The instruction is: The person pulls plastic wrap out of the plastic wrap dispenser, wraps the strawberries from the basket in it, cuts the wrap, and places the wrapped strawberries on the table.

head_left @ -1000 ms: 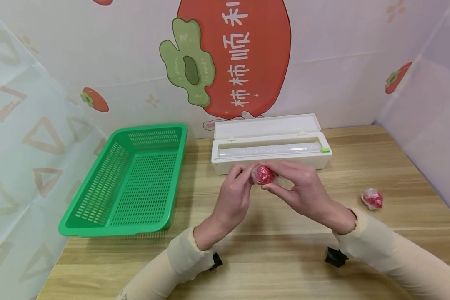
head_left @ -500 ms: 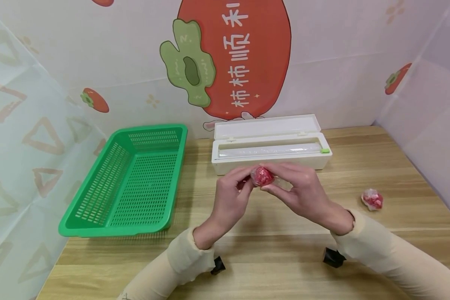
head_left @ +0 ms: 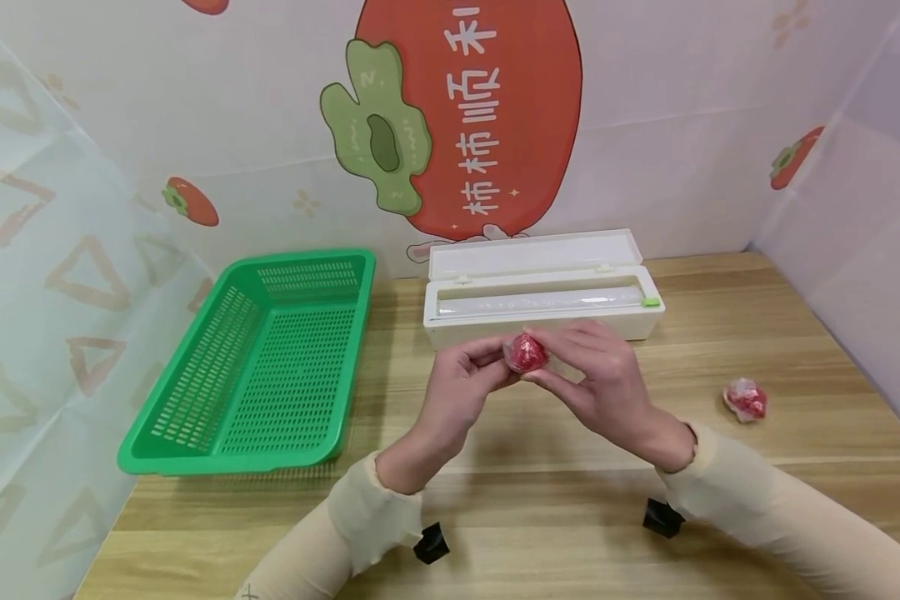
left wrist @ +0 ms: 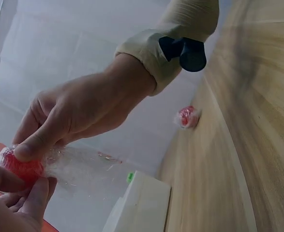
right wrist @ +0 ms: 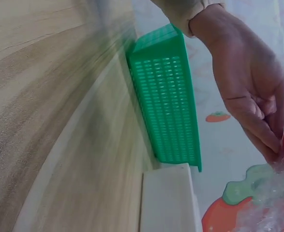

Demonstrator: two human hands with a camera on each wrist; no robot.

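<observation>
Both hands hold one small, round red thing wrapped in cling film (head_left: 526, 353) above the table. My left hand (head_left: 456, 385) pinches its left side with thumb and fingers. From the right, my right hand (head_left: 607, 383) grips it between thumb and forefinger. A loose, crumpled tail of cling film (left wrist: 81, 166) trails from it in the left wrist view. What the red thing is under the film does not show. Another red thing wrapped in film (head_left: 746, 399) lies on the table, to the right of my right hand.
Behind the hands stands a white box (head_left: 543, 323) with its lid up and a cling film roll (head_left: 540, 301) inside. On the left sits a green perforated basket (head_left: 335, 417). Printed cloth (head_left: 645, 167) hangs behind the wooden table (head_left: 540, 542).
My left hand's fingers have shifted on the wrapped red thing, and its wrist has dropped slightly. My right wrist has moved a little left. The red thing stays at about the same spot.
</observation>
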